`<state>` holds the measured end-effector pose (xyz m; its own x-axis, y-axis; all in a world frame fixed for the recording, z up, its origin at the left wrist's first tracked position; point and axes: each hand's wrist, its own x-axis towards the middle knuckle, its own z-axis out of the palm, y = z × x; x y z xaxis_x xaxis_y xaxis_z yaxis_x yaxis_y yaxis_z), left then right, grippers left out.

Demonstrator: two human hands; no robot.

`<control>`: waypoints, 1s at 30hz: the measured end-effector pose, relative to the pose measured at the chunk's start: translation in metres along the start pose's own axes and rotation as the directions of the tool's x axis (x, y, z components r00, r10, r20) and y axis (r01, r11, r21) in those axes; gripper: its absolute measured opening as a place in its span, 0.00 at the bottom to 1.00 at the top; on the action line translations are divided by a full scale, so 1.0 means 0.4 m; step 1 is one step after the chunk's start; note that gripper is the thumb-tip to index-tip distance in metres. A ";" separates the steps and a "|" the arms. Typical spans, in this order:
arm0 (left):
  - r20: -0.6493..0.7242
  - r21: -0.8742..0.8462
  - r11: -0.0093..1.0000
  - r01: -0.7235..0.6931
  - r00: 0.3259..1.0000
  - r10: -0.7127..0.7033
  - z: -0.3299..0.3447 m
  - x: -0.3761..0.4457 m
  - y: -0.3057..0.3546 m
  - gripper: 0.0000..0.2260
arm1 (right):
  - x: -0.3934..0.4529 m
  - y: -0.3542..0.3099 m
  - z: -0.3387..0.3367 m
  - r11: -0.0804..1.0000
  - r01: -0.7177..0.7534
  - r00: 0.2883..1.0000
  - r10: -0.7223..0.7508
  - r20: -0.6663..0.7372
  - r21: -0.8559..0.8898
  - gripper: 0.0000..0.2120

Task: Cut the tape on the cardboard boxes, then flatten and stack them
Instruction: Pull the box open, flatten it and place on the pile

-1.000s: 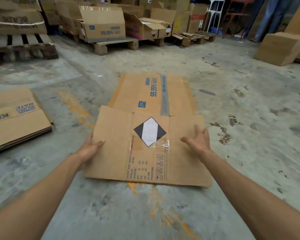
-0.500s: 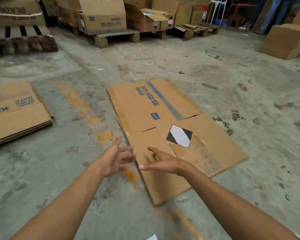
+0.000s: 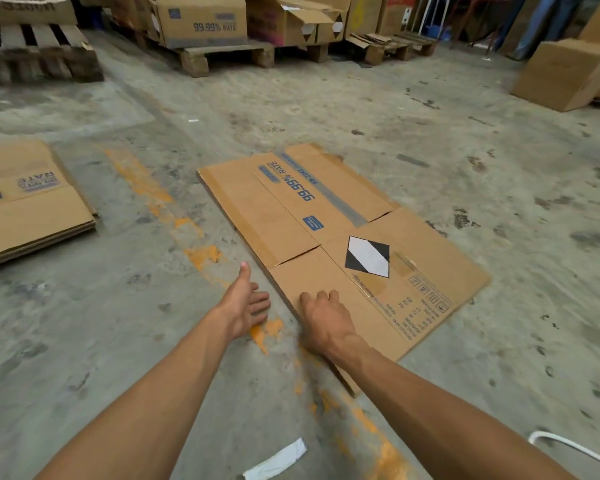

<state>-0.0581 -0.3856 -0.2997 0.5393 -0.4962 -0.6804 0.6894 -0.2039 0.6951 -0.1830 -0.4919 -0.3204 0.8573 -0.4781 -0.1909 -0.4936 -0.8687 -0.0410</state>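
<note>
Reaching: right hand [image 3: 326, 323] fingers curled on flattened box [image 3: 343, 237] near edge; grip unclear
Left hand [image 3: 245, 303]: open, empty
Next: lift onto stack [image 3: 32, 206]

floor [image 3: 430, 133]: concrete | flattened box [image 3: 291, 209] | stack of flattened boxes [image 3: 25, 216] | pallets [image 3: 222, 53]

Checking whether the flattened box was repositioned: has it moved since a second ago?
Yes. The flattened box has turned on the floor: its diamond-label end swung to the right, off the orange floor stripe it lay across, and the left hand has let go.
</note>
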 end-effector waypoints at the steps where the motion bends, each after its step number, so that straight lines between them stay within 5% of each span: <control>1: -0.003 -0.026 1.000 0.000 1.000 0.000 0.001 0.002 0.000 0.37 | -0.009 0.001 -0.001 0.999 0.007 0.999 -0.008 -0.043 -0.037 0.24; 7: 0.029 -0.114 0.993 -0.018 0.999 0.022 0.016 0.002 0.035 0.40 | -0.079 0.068 -0.121 0.989 0.003 0.939 0.047 -0.341 0.146 0.26; 13: 0.031 -0.319 0.941 -0.117 0.991 0.134 0.046 -0.003 0.151 0.45 | -0.208 0.175 -0.112 0.996 0.017 0.898 0.026 -0.438 0.093 0.28; 15: 0.004 -0.291 0.947 -0.133 0.990 0.140 0.053 -0.009 0.175 0.41 | -0.246 0.203 -0.096 0.997 0.019 0.880 0.021 -0.475 0.079 0.28; 19: -0.277 -0.118 0.978 -0.174 0.951 0.136 0.046 0.003 0.138 0.21 | -0.252 0.204 -0.112 0.993 0.028 0.915 0.019 -0.403 0.112 0.24; 23: -0.215 -0.246 0.956 -0.161 0.971 0.108 0.080 -0.026 0.106 0.16 | -0.193 0.120 -0.148 0.999 0.020 0.953 -0.005 -0.304 0.045 0.30; 26: -0.132 -0.175 0.977 -0.123 0.986 0.100 0.099 -0.078 0.099 0.17 | -0.143 0.070 -0.186 0.999 -0.045 0.934 0.038 -0.356 -0.013 0.37; 30: -0.106 0.043 0.994 -0.099 0.989 0.103 0.059 -0.150 0.107 0.08 | -0.092 0.084 -0.234 0.994 -0.014 0.931 -0.026 -0.364 -0.109 0.22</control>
<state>-0.0725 -0.3846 -0.2237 0.6554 -0.4224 -0.6261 0.6112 -0.1904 0.7682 -0.2175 -0.5157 -0.2231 0.8644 -0.4693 0.1806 -0.4871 -0.8706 0.0687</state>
